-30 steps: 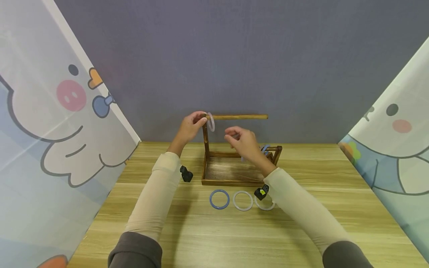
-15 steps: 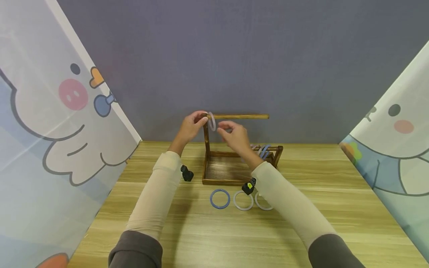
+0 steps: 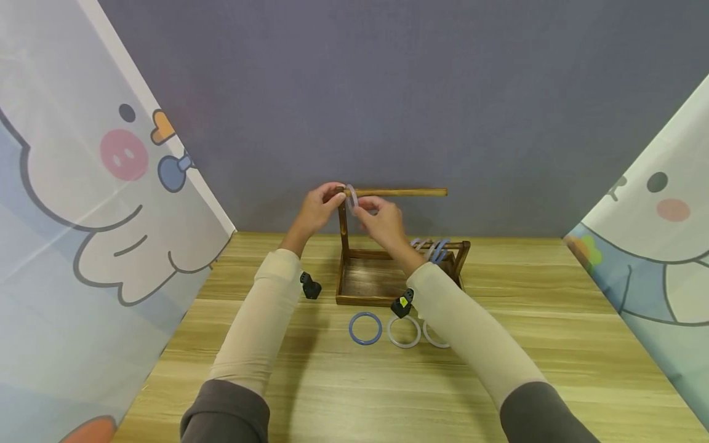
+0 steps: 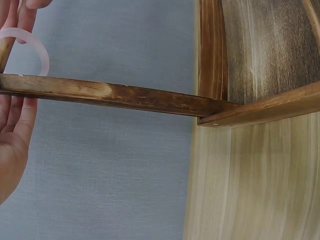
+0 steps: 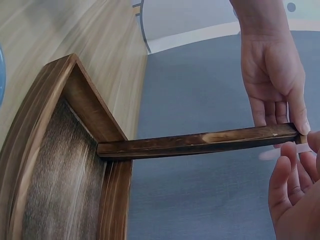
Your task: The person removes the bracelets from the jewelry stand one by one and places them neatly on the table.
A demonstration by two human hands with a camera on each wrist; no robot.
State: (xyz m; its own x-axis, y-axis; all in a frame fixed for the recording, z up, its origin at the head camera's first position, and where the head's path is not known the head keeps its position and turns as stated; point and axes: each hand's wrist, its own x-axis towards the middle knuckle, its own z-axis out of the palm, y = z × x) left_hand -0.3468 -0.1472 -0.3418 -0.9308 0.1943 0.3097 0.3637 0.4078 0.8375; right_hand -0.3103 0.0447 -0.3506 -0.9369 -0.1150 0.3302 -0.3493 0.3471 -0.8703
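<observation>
In the head view, a pale pink bangle (image 3: pixel 354 195) hangs round the left end of the upper bar (image 3: pixel 410 192) of a dark wooden bangle stand. My left hand (image 3: pixel 313 212) grips the top of the stand's post (image 3: pixel 344 232), thumb in front and fingers behind. My right hand (image 3: pixel 383 226) pinches the lower right side of that bangle. From the left wrist, the bangle (image 4: pixel 44 54) shows beyond the post, near the right hand's fingertips. The right wrist view shows both hands close together at the post's top; the post partly hides the bangle there.
The stand's tray (image 3: pixel 360 301) rests on the wooden table. Several blue and pale bangles hang on the lower bar (image 3: pixel 457 245), partly behind the right forearm. In front lie a blue bangle (image 3: pixel 365 343), a white bangle (image 3: pixel 404 346) and another pale bangle (image 3: pixel 436 345), partly covered by the sleeve.
My right hand has moved left and up to the hanging bangle and now pinches it. My left hand has stayed at the top of the post.
</observation>
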